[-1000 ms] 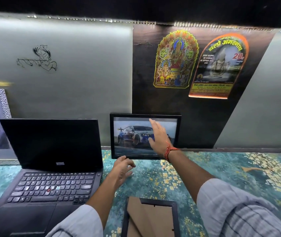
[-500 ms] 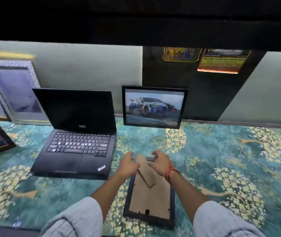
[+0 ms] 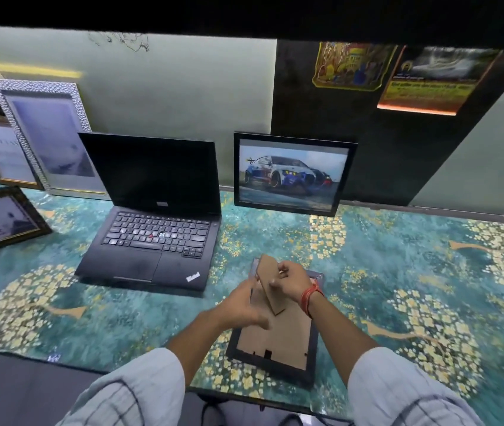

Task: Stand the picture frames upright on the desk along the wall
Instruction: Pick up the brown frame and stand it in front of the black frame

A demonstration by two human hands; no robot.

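Car frame (image 3: 293, 173) now stands at wall; my right hand (image 3: 290, 279) grip pinches the face-down frame (image 3: 275, 336)'s cardboard stand (image 3: 267, 279) up, left hand (image 3: 241, 305) steadying, its grip unclear.

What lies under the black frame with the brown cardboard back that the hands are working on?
The black frame with the brown cardboard back lies face down on the teal floral desk cover. Its picture side is hidden.

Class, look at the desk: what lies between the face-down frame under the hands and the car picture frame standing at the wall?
Nothing: in the head view, only bare patterned desk separates the face-down frame from the car picture frame.
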